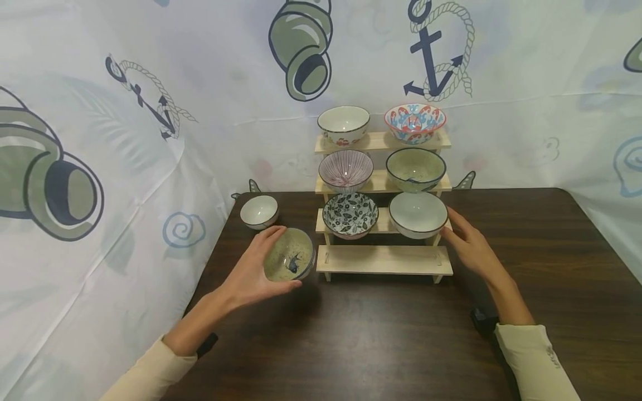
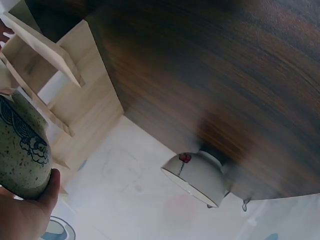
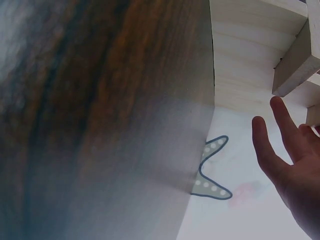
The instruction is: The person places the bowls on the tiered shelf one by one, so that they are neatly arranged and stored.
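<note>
My left hand grips a small speckled green bowl, fingers on its far side and thumb near. The bowl is raised left of a wooden tiered stand, its inside with a dark fish turned toward me. Blue waves and flowers decorate its outer wall in the left wrist view. At the stand's right side, my right hand reaches the edge of a plain white bowl; some of its fingers look extended in the right wrist view. Whether they press the bowl or the stand is hard to tell.
A small white bowl stands at the table's back left. The stand also carries a black floral bowl, a striped bowl, a green bowl, a white bowl and a red-blue bowl. Patterned cloth hangs behind.
</note>
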Demonstrator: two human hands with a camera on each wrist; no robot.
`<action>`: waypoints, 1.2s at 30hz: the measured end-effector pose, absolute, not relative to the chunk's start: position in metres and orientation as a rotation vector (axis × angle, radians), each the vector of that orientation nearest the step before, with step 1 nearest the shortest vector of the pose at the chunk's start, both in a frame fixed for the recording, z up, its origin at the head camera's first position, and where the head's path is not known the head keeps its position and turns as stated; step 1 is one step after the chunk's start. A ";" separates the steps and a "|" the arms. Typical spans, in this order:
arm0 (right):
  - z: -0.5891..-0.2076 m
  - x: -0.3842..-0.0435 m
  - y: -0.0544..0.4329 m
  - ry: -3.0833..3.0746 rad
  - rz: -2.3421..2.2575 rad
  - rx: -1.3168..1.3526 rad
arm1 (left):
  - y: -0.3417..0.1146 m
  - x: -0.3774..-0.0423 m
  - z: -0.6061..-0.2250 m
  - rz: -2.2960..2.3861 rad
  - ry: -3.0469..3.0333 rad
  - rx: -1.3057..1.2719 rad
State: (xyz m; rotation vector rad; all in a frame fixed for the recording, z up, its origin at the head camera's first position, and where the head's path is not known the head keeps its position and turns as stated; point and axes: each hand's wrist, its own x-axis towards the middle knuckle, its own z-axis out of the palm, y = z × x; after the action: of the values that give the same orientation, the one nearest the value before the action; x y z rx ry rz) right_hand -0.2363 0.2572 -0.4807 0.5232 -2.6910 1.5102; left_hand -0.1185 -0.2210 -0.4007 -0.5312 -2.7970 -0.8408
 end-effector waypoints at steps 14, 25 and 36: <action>-0.482 -0.236 0.256 -2.684 1.523 0.519 | -0.204 -0.111 -0.406 -0.888 -2.788 -0.599; -0.484 -0.236 0.258 -2.682 1.521 0.515 | -0.192 -0.105 -0.410 -0.924 -2.768 -0.671; -0.481 -0.236 0.255 -2.671 1.510 0.529 | -0.183 -0.102 -0.407 -0.895 -2.752 -0.736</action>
State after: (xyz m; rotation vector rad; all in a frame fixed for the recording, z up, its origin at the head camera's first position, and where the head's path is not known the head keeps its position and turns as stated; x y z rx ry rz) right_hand -0.2359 0.2550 -0.4812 0.5288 -2.6713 1.5100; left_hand -0.1021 -0.1826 -0.4073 -0.7357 -2.7515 -0.8953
